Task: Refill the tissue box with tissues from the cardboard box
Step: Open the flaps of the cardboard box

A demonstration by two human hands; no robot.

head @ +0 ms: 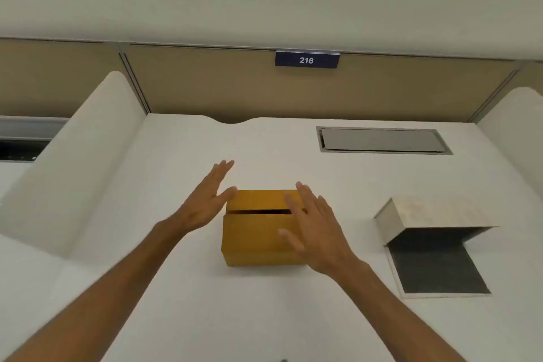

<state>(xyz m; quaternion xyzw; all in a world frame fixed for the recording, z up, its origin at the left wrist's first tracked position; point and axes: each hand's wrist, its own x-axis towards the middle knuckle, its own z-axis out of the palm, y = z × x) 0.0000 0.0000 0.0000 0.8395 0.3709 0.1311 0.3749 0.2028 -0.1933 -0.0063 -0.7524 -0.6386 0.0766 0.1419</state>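
A brown cardboard box stands in the middle of the white desk, its top flaps nearly closed with a dark slit between them. My left hand hovers open at the box's left upper edge, fingers spread and pointing away from me. My right hand is open over the box's right side and hides that edge. To the right lies the tissue box, a pale marbled cover tipped up on its side, with its dark base panel flat on the desk. No tissues show.
A grey metal cable hatch is set flush in the desk at the back right. White curved dividers rise on both sides. A tan partition with a blue "216" sign closes the back.
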